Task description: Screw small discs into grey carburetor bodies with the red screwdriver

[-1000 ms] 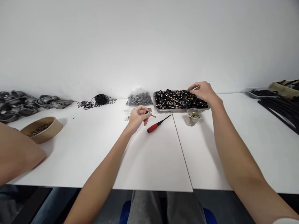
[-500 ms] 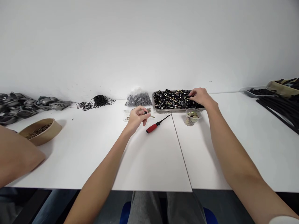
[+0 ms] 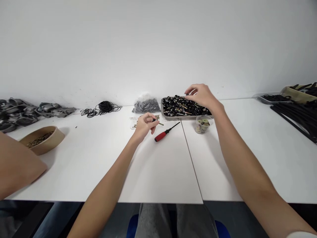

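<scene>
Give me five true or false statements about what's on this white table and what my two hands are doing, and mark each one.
1. The left hand pinches a small dark part. True.
2. The right hand grips the red-handled screwdriver. False: it is over the metal tray of black parts; the screwdriver lies untouched on the table.
3. A clear plastic cup stands just in front of the tray. True.
4. The brown bowl sits at the table's right end. False: it is at the left, near another person's arm.
5. Loose black O-rings lie left of the clear bag. True.
</scene>
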Tool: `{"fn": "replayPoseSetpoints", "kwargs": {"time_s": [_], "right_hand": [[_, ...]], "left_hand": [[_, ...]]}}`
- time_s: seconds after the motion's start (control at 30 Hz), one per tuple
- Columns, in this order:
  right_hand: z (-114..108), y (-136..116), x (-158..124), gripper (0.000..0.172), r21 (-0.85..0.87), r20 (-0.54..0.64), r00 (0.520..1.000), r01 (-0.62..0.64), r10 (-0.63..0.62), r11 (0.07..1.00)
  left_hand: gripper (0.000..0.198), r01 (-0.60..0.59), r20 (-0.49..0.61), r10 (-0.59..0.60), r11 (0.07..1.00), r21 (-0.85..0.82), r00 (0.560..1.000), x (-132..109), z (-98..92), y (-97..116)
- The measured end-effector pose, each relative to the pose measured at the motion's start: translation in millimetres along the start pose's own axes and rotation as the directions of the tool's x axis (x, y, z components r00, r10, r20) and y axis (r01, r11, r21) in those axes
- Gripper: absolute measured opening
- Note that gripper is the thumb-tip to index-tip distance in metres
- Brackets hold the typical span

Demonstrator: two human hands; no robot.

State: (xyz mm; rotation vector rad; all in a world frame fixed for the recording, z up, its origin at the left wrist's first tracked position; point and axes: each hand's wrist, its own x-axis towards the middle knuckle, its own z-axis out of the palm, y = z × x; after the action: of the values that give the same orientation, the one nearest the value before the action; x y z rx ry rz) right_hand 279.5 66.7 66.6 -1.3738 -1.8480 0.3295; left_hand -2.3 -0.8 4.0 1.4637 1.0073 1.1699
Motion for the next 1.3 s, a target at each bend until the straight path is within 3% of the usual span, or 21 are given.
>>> {"fn": "replayPoseSetpoints", "kwargs": {"time_s": [0.13,0.23,0.43,0.53,0.63,0.73,0.83,0.9,1.0,1.13,1.3], "right_hand": [[23,-16,-2,0.020,0.007,0.243,0.970,0.020,-0.021,1.000],[17,-14,-3,0.025,-0.080,0.370,0.928,-0.011,0.040,0.997],[-42,16,-5,0.022,-0.186,0.163,0.970,-0.148,0.179,0.971],[-65,33,-9,0.022,-0.259,0.084,0.957,-0.248,0.277,0.933],[-75,42,-12,0.025,-0.340,0.128,0.917,-0.318,0.379,0.885],[-67,40,-11,0.026,-0.390,0.227,0.884,-0.302,0.409,0.870],[-45,30,-8,0.030,-0.347,0.362,0.863,-0.228,0.354,0.910],[-28,22,-6,0.032,-0.356,0.455,0.818,-0.195,0.352,0.914],[-11,18,-3,0.031,-0.452,0.476,0.781,-0.177,0.404,0.874],[-16,24,-3,0.023,-0.423,0.467,0.803,-0.165,0.371,0.891],[-32,23,-6,0.024,-0.368,0.330,0.883,-0.207,0.335,0.907]], "left_hand": [[0.030,0.003,-0.001,-0.003,1.000,-0.006,1.000,0,0.3,0],[0.030,0.002,-0.002,-0.002,1.000,-0.008,1.000,0,0.2,0],[0.029,-0.005,0.004,0.005,1.000,-0.011,1.000,1,-0.2,-2],[0.030,-0.002,0.006,0.002,1.000,-0.016,1.000,1,-0.3,-4],[0.029,-0.003,0.002,0.003,1.000,-0.014,1.000,1,-0.3,-4],[0.029,-0.003,0.001,0.003,1.000,-0.011,1.000,1,-0.4,-3],[0.028,-0.004,0.004,0.004,1.000,-0.006,1.000,0,-0.3,-3],[0.028,-0.002,0.006,0.002,1.000,-0.006,1.000,0,0.1,-3],[0.029,0.001,0.004,-0.001,1.000,-0.010,1.000,0,0.9,-3],[0.029,0.000,0.005,0.000,1.000,-0.015,1.000,0,1.4,-2],[0.028,-0.012,0.006,0.012,1.000,-0.015,1.000,-1,1.1,-1]]}}
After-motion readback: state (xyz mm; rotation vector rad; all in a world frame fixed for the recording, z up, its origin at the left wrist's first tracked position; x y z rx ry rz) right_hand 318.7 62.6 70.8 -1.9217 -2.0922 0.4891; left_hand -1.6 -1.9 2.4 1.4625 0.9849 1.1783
